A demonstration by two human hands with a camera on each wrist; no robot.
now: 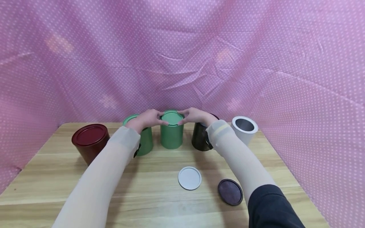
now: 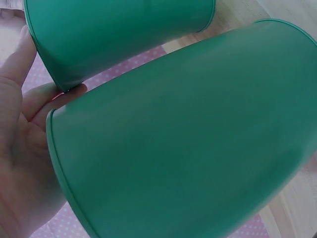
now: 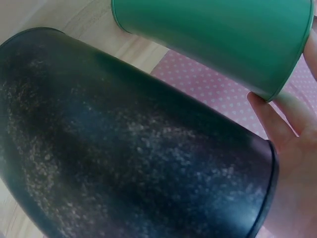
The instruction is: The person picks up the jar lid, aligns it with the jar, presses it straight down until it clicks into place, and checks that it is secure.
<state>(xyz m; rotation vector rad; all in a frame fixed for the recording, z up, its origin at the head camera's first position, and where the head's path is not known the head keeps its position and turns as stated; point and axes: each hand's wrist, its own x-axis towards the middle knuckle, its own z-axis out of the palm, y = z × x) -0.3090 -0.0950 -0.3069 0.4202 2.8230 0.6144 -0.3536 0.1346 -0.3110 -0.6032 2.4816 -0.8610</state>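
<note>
In the head view a green can [image 1: 171,137] stands upright at the back middle of the table, with a green lid [image 1: 172,117] on its top. My left hand [image 1: 149,119] grips the lid's edge from the left, thumb in front and fingers behind. From the right, my right hand [image 1: 196,115] grips the same edge in a like way. A second green can [image 1: 146,142] stands below my left wrist; its top is partly hidden. Under my right wrist is a black can [image 1: 199,137], speckled with pale marks in the right wrist view [image 3: 133,144].
A dark red can [image 1: 90,139] with its lid on stands at the left. At the right, a white can [image 1: 244,128] has an open top. A white lid [image 1: 189,178] and a dark purple-brown lid [image 1: 230,192] lie on the wooden table. Pink dotted cloth [image 1: 182,63] hangs behind.
</note>
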